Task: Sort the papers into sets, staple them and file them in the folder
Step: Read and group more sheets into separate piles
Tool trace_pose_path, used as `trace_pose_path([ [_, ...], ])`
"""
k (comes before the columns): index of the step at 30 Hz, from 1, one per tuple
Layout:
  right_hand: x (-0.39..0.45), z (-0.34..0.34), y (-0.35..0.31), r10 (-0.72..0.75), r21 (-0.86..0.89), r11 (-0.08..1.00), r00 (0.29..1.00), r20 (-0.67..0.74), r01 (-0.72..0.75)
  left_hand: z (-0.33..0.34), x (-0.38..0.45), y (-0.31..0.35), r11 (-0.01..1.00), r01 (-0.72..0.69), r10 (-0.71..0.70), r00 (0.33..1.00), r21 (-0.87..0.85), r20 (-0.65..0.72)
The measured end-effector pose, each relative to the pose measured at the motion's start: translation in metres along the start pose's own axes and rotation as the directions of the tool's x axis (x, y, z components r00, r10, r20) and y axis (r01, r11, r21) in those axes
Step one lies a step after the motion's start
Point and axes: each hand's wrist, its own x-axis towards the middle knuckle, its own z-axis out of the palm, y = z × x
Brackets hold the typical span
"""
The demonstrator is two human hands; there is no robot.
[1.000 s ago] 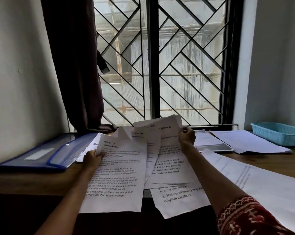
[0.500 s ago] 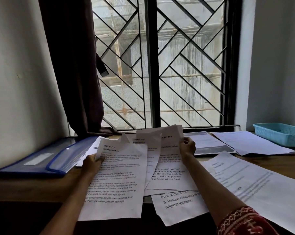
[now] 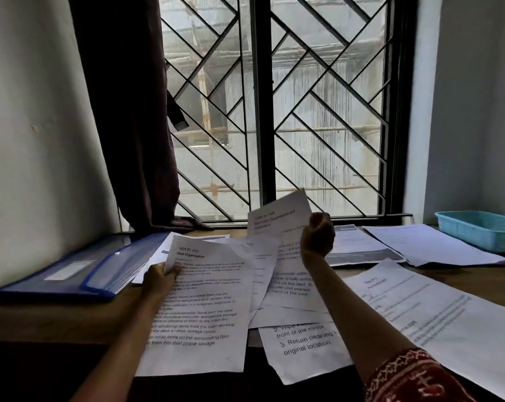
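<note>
A fan of printed sheets is held up over the near edge of the wooden desk (image 3: 57, 317). My left hand (image 3: 160, 281) grips the left edge of the front sheet headed "Desk Organization" (image 3: 205, 309). My right hand (image 3: 318, 237) pinches the right edge of a rear sheet (image 3: 280, 219), which is lifted and tilted above the others. More sheets (image 3: 303, 349) hang below between my arms. The blue plastic folder (image 3: 80, 271) lies flat at the left, against the wall.
A large printed sheet (image 3: 437, 314) lies on the desk at the right. Further stacks of paper (image 3: 428, 245) lie under the window, next to a turquoise basket (image 3: 480, 230) at the far right. A dark curtain (image 3: 129, 126) hangs at the left of the barred window.
My right hand has raised the rear sheet higher and drawn it out of the fan. My left hand keeps its hold on the front sheet.
</note>
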Motion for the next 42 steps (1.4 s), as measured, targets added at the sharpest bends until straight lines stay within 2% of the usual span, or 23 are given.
trace_pose_path([
  [5,0.021,-0.006,-0.048,-0.032,0.18,0.982,0.989,-0.145,0.059,0.0,0.0,-0.001,0.999,0.007,-0.007,1.0,-0.036,-0.007],
  [8,0.031,-0.01,-0.073,-0.104,0.285,0.943,0.968,-0.229,0.169,-0.001,-0.001,0.0,0.999,0.007,-0.008,1.0,-0.053,-0.012],
  [11,0.035,-0.011,-0.092,-0.132,0.347,0.913,0.959,-0.252,0.217,-0.003,-0.004,0.004,0.996,0.01,-0.013,0.999,-0.09,-0.041],
  [16,0.036,-0.016,-0.107,-0.089,0.415,0.89,0.963,-0.253,0.191,-0.005,-0.005,0.006,0.97,0.036,-0.061,0.993,-0.242,-0.099],
  [20,0.031,-0.016,-0.104,0.009,0.386,0.922,0.996,-0.086,0.025,-0.013,-0.005,0.004,0.892,0.085,-0.128,0.989,-0.444,-0.068],
  [25,0.018,-0.012,-0.096,0.114,0.205,0.965,0.967,0.229,-0.163,-0.021,-0.008,0.001,0.859,0.073,-0.132,0.988,-0.507,-0.082],
  [29,0.003,0.006,-0.079,0.13,0.137,0.97,0.903,0.409,-0.201,-0.026,-0.006,0.005,0.859,0.025,-0.107,0.985,-0.512,-0.132],
  [32,-0.011,0.014,-0.065,0.119,0.112,0.974,0.862,0.492,-0.198,-0.028,-0.002,0.005,0.858,0.031,-0.093,0.991,-0.512,-0.095],
  [36,-0.034,0.019,-0.042,0.114,0.097,0.97,0.763,0.636,-0.225,-0.025,-0.004,0.009,0.844,0.046,-0.091,0.994,-0.535,-0.057],
  [42,-0.06,0.018,-0.021,0.101,0.03,0.985,0.709,0.698,-0.17,-0.011,-0.007,0.009,0.84,0.084,-0.124,0.992,-0.536,-0.039],
])
